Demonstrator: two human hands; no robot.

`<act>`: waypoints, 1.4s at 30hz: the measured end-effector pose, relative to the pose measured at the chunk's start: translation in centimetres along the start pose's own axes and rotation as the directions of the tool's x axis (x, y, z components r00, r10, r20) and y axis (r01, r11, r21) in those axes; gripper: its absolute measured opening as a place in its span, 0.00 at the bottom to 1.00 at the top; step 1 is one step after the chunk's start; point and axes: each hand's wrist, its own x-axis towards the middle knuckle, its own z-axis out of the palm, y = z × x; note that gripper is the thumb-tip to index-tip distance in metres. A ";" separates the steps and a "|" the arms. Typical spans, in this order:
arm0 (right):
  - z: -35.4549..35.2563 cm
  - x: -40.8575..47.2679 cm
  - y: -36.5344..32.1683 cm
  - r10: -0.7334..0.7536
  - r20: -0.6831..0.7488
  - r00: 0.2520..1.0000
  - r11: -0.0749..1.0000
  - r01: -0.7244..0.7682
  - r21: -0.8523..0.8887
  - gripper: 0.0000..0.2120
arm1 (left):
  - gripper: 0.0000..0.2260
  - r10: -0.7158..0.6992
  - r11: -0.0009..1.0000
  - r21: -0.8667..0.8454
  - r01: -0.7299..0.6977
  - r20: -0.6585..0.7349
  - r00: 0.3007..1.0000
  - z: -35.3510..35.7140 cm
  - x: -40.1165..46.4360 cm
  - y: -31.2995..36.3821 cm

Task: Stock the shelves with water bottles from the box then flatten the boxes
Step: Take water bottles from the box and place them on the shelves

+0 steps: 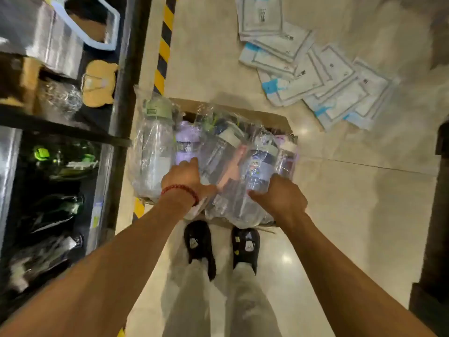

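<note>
An open cardboard box (274, 119) stands on the floor in front of my feet, packed with several water bottles in clear plastic bags. A green-lidded bottle (153, 139) lies at the box's left side, a purple one (185, 142) beside it. My left hand (187, 177), with a red bracelet at the wrist, reaches down into the bags and grips a wrapped bottle (218, 161) near the middle. My right hand (279, 195) closes on a wrapped bottle with a printed label (258, 166) at the box's right. The dark shelf unit (121, 69) rises on my left.
Shelf levels on the left hold bagged bottles (60, 161), a bear-shaped wooden board (100, 81) and a white-framed item (97, 23). Yellow-black hazard tape (164, 45) runs along the shelf base. Several flat white-and-blue packets (315, 69) lie scattered on the tiled floor. A dark object (435, 215) stands at right.
</note>
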 end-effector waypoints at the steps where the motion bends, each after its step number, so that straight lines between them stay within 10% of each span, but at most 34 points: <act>1: 0.5 0.8 -0.3 0.026 -0.001 1.000 0.999 -0.026 0.022 0.31 | 0.36 -0.004 1.000 0.018 0.004 0.000 1.000 0.5 0.8 0.0; 8: 5.1 4.1 -2.0 0.258 -0.041 0.965 0.894 -0.223 0.389 0.54 | 0.41 -0.117 0.992 -0.061 0.107 -0.188 0.975 5.0 3.8 1.0; 15: 5.8 3.7 -1.7 0.293 -0.111 0.950 0.818 -0.189 0.543 0.42 | 0.34 -0.083 0.925 -0.375 0.055 -0.058 0.995 4.3 3.9 -0.1; 31: -8.8 -8.3 -10.9 -0.006 -0.352 0.936 0.711 0.251 0.657 0.29 | 0.33 -0.192 0.440 -0.885 -0.153 -0.260 0.946 -14.5 -8.2 -3.3; 42: -22.6 -23.6 -22.2 -0.300 -0.700 0.648 0.559 0.714 0.422 0.39 | 0.23 -0.184 0.411 -0.724 -0.553 -0.660 0.728 -33.1 -23.4 -7.4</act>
